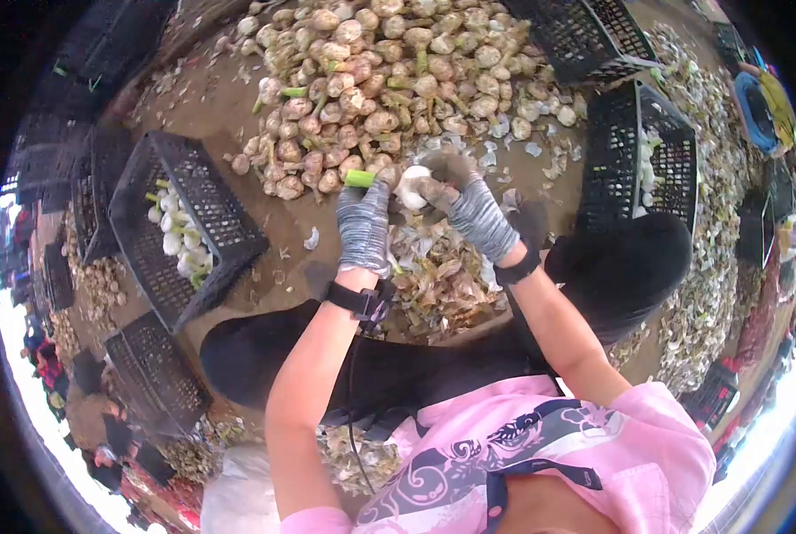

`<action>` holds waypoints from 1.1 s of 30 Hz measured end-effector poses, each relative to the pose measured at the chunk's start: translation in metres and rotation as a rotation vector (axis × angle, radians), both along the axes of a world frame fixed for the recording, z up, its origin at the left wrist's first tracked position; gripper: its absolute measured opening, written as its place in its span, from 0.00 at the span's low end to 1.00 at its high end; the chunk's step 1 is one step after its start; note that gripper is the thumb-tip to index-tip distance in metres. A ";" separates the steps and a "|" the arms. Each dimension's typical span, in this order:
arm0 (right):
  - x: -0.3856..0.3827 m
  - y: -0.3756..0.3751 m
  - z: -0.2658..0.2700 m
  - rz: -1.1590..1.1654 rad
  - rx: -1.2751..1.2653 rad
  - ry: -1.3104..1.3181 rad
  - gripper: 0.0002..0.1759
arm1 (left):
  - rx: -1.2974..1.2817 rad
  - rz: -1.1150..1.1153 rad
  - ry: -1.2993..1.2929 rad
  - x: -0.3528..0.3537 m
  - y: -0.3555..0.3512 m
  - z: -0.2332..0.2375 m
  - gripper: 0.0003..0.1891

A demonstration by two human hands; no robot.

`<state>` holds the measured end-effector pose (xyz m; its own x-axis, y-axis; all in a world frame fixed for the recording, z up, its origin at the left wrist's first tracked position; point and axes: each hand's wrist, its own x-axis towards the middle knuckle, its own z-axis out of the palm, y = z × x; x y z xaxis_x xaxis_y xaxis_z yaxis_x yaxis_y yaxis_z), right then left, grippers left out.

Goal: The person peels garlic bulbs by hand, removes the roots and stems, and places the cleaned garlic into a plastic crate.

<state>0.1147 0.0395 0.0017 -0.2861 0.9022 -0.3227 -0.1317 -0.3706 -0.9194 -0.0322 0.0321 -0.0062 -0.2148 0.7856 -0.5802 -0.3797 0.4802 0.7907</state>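
Just below the garlic pile, 1 garlic bulb sits between both grips: left hand clenches its stem, right hand clasps the bulb itself.

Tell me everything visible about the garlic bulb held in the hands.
The garlic bulb is white and rounded, and its skin looks mostly peeled clean. A short green stem stub sticks out toward the left hand. The bulb is held above a heap of papery peelings, between both gloved hands. The left hand wraps the stem end, and the right hand grips the opposite side. Finer detail is too small to tell.
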 end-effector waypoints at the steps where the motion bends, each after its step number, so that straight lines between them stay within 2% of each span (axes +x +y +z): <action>1: 0.008 -0.001 -0.001 -0.020 0.001 -0.005 0.19 | -0.012 -0.009 0.048 0.002 0.001 0.000 0.08; 3: 0.026 -0.001 -0.012 0.061 -0.027 0.246 0.24 | 0.041 0.058 0.024 0.003 -0.002 -0.015 0.07; 5: 0.031 -0.006 -0.030 -0.002 -0.091 0.286 0.27 | 0.010 -0.098 0.138 0.007 -0.005 -0.011 0.09; 7: 0.034 -0.013 -0.030 -0.034 -0.331 0.562 0.26 | -0.031 -0.299 0.192 0.022 -0.007 -0.005 0.10; 8: 0.037 -0.012 -0.040 -0.064 -0.275 0.533 0.26 | 0.085 -0.373 0.056 0.026 -0.011 -0.003 0.11; 9: 0.046 -0.007 -0.045 -0.073 -0.271 0.533 0.26 | 0.178 -0.385 0.026 0.035 -0.014 -0.001 0.12; 11: 0.081 0.004 -0.053 -0.518 -0.463 0.841 0.23 | 0.174 -0.504 0.020 0.037 -0.014 0.001 0.15; 13: 0.134 0.014 -0.050 -0.698 -0.160 1.114 0.22 | 0.186 -0.544 0.069 0.033 -0.014 -0.015 0.15; 15: 0.174 0.014 -0.050 -0.460 0.182 1.402 0.24 | 0.200 -0.581 0.120 0.030 -0.011 -0.019 0.16; 17: 0.179 0.026 -0.033 -0.692 0.335 1.392 0.27 | 0.032 -0.536 -0.002 0.030 -0.011 -0.010 0.14; 18: 0.193 0.030 -0.051 -0.386 0.277 1.430 0.23 | -0.031 -0.488 0.024 0.032 -0.011 -0.006 0.13; 19: 0.190 0.041 -0.059 -0.392 0.279 1.425 0.23 | -0.033 -0.493 0.020 0.032 -0.012 -0.006 0.13; 21: 0.179 0.073 -0.082 -0.820 0.061 0.646 0.16 | -0.035 -0.491 0.045 0.028 -0.010 -0.006 0.12; 23: 0.178 0.104 -0.124 -0.867 -0.180 -0.096 0.09 | -0.084 -0.529 0.074 0.025 -0.008 -0.007 0.12; 26: 0.193 0.138 -0.219 -0.576 0.012 -1.047 0.08 | -0.067 -0.479 0.024 0.021 -0.009 -0.022 0.12; 29: 0.198 0.157 -0.280 -0.235 0.000 -1.560 0.08 | -0.077 -0.492 0.084 0.018 -0.009 -0.027 0.12; 30: 0.210 0.161 -0.318 -0.090 0.048 -1.697 0.08 | -0.021 -0.540 0.216 0.012 -0.015 -0.052 0.12; 31: 0.235 0.165 -0.389 0.072 0.219 -1.866 0.08 | -0.022 -0.535 0.217 0.012 -0.015 -0.050 0.12; 32: 0.215 0.159 -0.345 0.147 0.093 -1.750 0.09 | 0.007 -0.525 0.197 0.011 -0.013 -0.045 0.14; 33: 0.197 0.153 -0.314 0.526 0.242 -1.907 0.15 | 0.031 -0.512 0.175 0.012 -0.014 -0.040 0.16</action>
